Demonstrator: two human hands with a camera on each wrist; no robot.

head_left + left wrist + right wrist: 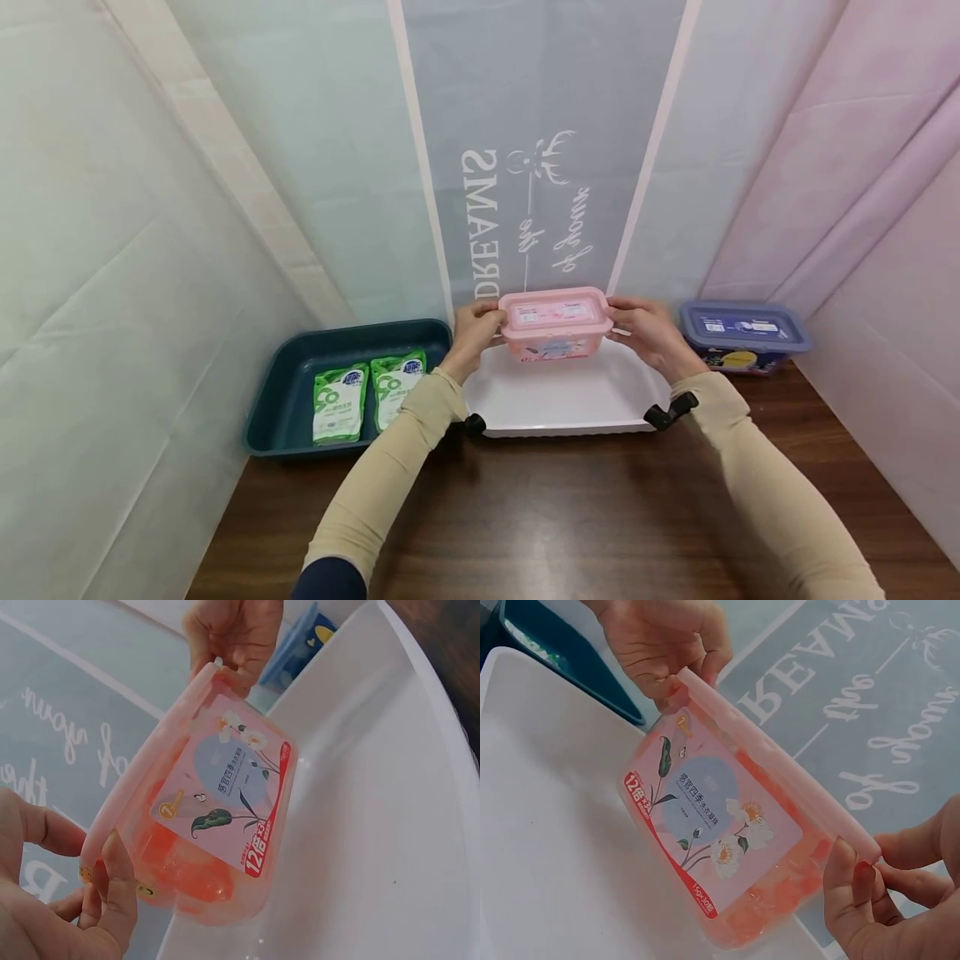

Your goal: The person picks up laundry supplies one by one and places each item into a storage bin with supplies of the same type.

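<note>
A pink lidded box of laundry pods [555, 321] is held level above the back part of a white tray [555, 404]. My left hand [477, 335] pinches the lid rim at the box's left end. At the opposite end my right hand [648, 335] grips the rim in the same way, thumb and fingers on the edge. The left wrist view shows the flowered front label of the pod box [232, 780] and orange-pink pods through the clear wall. In the right wrist view the pod box [712, 817] hangs over the white tray's inside.
Left of the white tray stands a dark green tray [281, 408] with two green-and-white pouches [340, 404] in it. A dark blue lidded box [742, 337] sits to the right on the brown wooden table [547, 517]. A printed cloth [540, 100] hangs close behind.
</note>
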